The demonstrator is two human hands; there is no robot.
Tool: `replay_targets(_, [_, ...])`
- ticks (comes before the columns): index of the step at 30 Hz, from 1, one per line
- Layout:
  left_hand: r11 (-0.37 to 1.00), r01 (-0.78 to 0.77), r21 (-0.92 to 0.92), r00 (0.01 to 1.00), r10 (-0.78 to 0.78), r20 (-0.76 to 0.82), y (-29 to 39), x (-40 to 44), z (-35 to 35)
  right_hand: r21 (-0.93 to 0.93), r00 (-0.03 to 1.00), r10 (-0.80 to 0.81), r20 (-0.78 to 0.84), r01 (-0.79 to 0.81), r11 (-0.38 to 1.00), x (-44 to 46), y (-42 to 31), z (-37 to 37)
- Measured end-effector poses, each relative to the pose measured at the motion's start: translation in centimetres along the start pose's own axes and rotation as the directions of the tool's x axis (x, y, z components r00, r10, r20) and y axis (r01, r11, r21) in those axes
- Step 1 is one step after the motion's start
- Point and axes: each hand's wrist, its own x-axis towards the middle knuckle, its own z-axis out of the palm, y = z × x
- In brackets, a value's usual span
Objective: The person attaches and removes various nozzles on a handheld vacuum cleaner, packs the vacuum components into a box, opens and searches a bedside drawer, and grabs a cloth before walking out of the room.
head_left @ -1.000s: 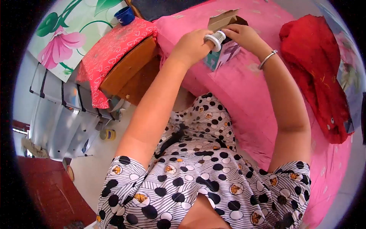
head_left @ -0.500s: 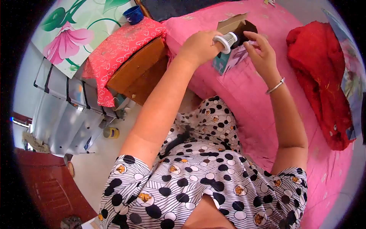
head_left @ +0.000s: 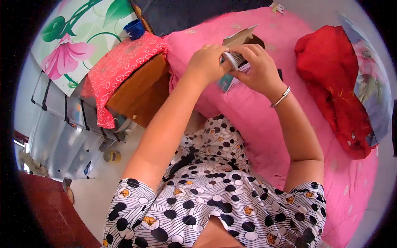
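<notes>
white-rimmed part (head_left: 231, 62) held over a pink-covered bed (head_left: 269, 124), near an open box (head_left: 237, 39). fingers of the left hand (head_left: 206, 62) grip one end; those of the right hand (head_left: 259, 68) wrap the other. even, gentle pressure would likely keep it steady and aligned.

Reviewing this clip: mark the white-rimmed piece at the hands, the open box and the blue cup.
White-rimmed piece (head_left: 232, 62): head view, on its white rim.
Open box (head_left: 239, 37): head view, on its raised flap.
Blue cup (head_left: 135, 32): head view, on its outer side.
</notes>
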Motion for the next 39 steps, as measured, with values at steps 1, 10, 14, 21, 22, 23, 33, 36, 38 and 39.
replay_targets(1, [0.998,0.026,-0.053,0.994,-0.021,0.104,-0.1,-0.1,-0.3,-0.035,1.0,-0.007,-0.027,0.006,0.999,0.0,0.3,-0.2])
replay_targets(10, [0.992,-0.03,-0.126,0.998,0.037,0.056,-0.8,-1.5,1.4,0.168,0.895,0.406,-0.184,-0.378,0.91,0.3,6.7,-1.2])
replay_targets(14, [0.987,-0.029,-0.158,0.998,0.038,0.051,0.1,-1.6,1.1,0.079,0.93,0.366,-0.013,-0.364,0.928,0.6,7.0,-0.4])
replay_targets(21, [0.99,-0.041,-0.135,0.994,0.054,0.094,-0.2,-1.4,1.2,-0.198,0.953,0.295,0.072,-0.276,0.941,0.7,8.0,1.6])
replay_targets(22, [0.989,-0.054,-0.136,0.996,0.064,0.068,-0.2,-1.5,1.2,-0.163,0.952,0.297,0.076,-0.282,0.946,0.8,7.9,1.5])
replay_targets(23, [0.988,-0.066,-0.138,0.997,0.072,0.042,-0.2,-1.5,1.2,-0.128,0.951,0.298,0.082,-0.287,0.949,0.8,7.7,1.5])
replay_targets(33, [0.993,0.016,0.119,0.999,-0.01,-0.053,2.0,0.2,1.4,0.026,0.963,0.253,0.089,-0.256,0.966,-1.1,5.3,2.8])
replay_targets(36, [0.998,0.049,0.045,0.999,-0.049,0.003,1.1,0.7,1.6,0.054,0.981,0.192,0.042,-0.194,0.98,-1.5,5.6,2.6])
replay_targets(38, [0.987,0.074,0.146,0.995,-0.063,-0.082,0.8,0.7,1.2,0.088,0.974,0.216,0.065,-0.222,0.971,-1.6,5.3,2.4])
replay_targets(39, [0.982,0.08,0.169,0.996,-0.071,-0.057,0.6,0.6,1.1,0.092,0.974,0.22,0.062,-0.225,0.97,-1.7,5.0,2.4])
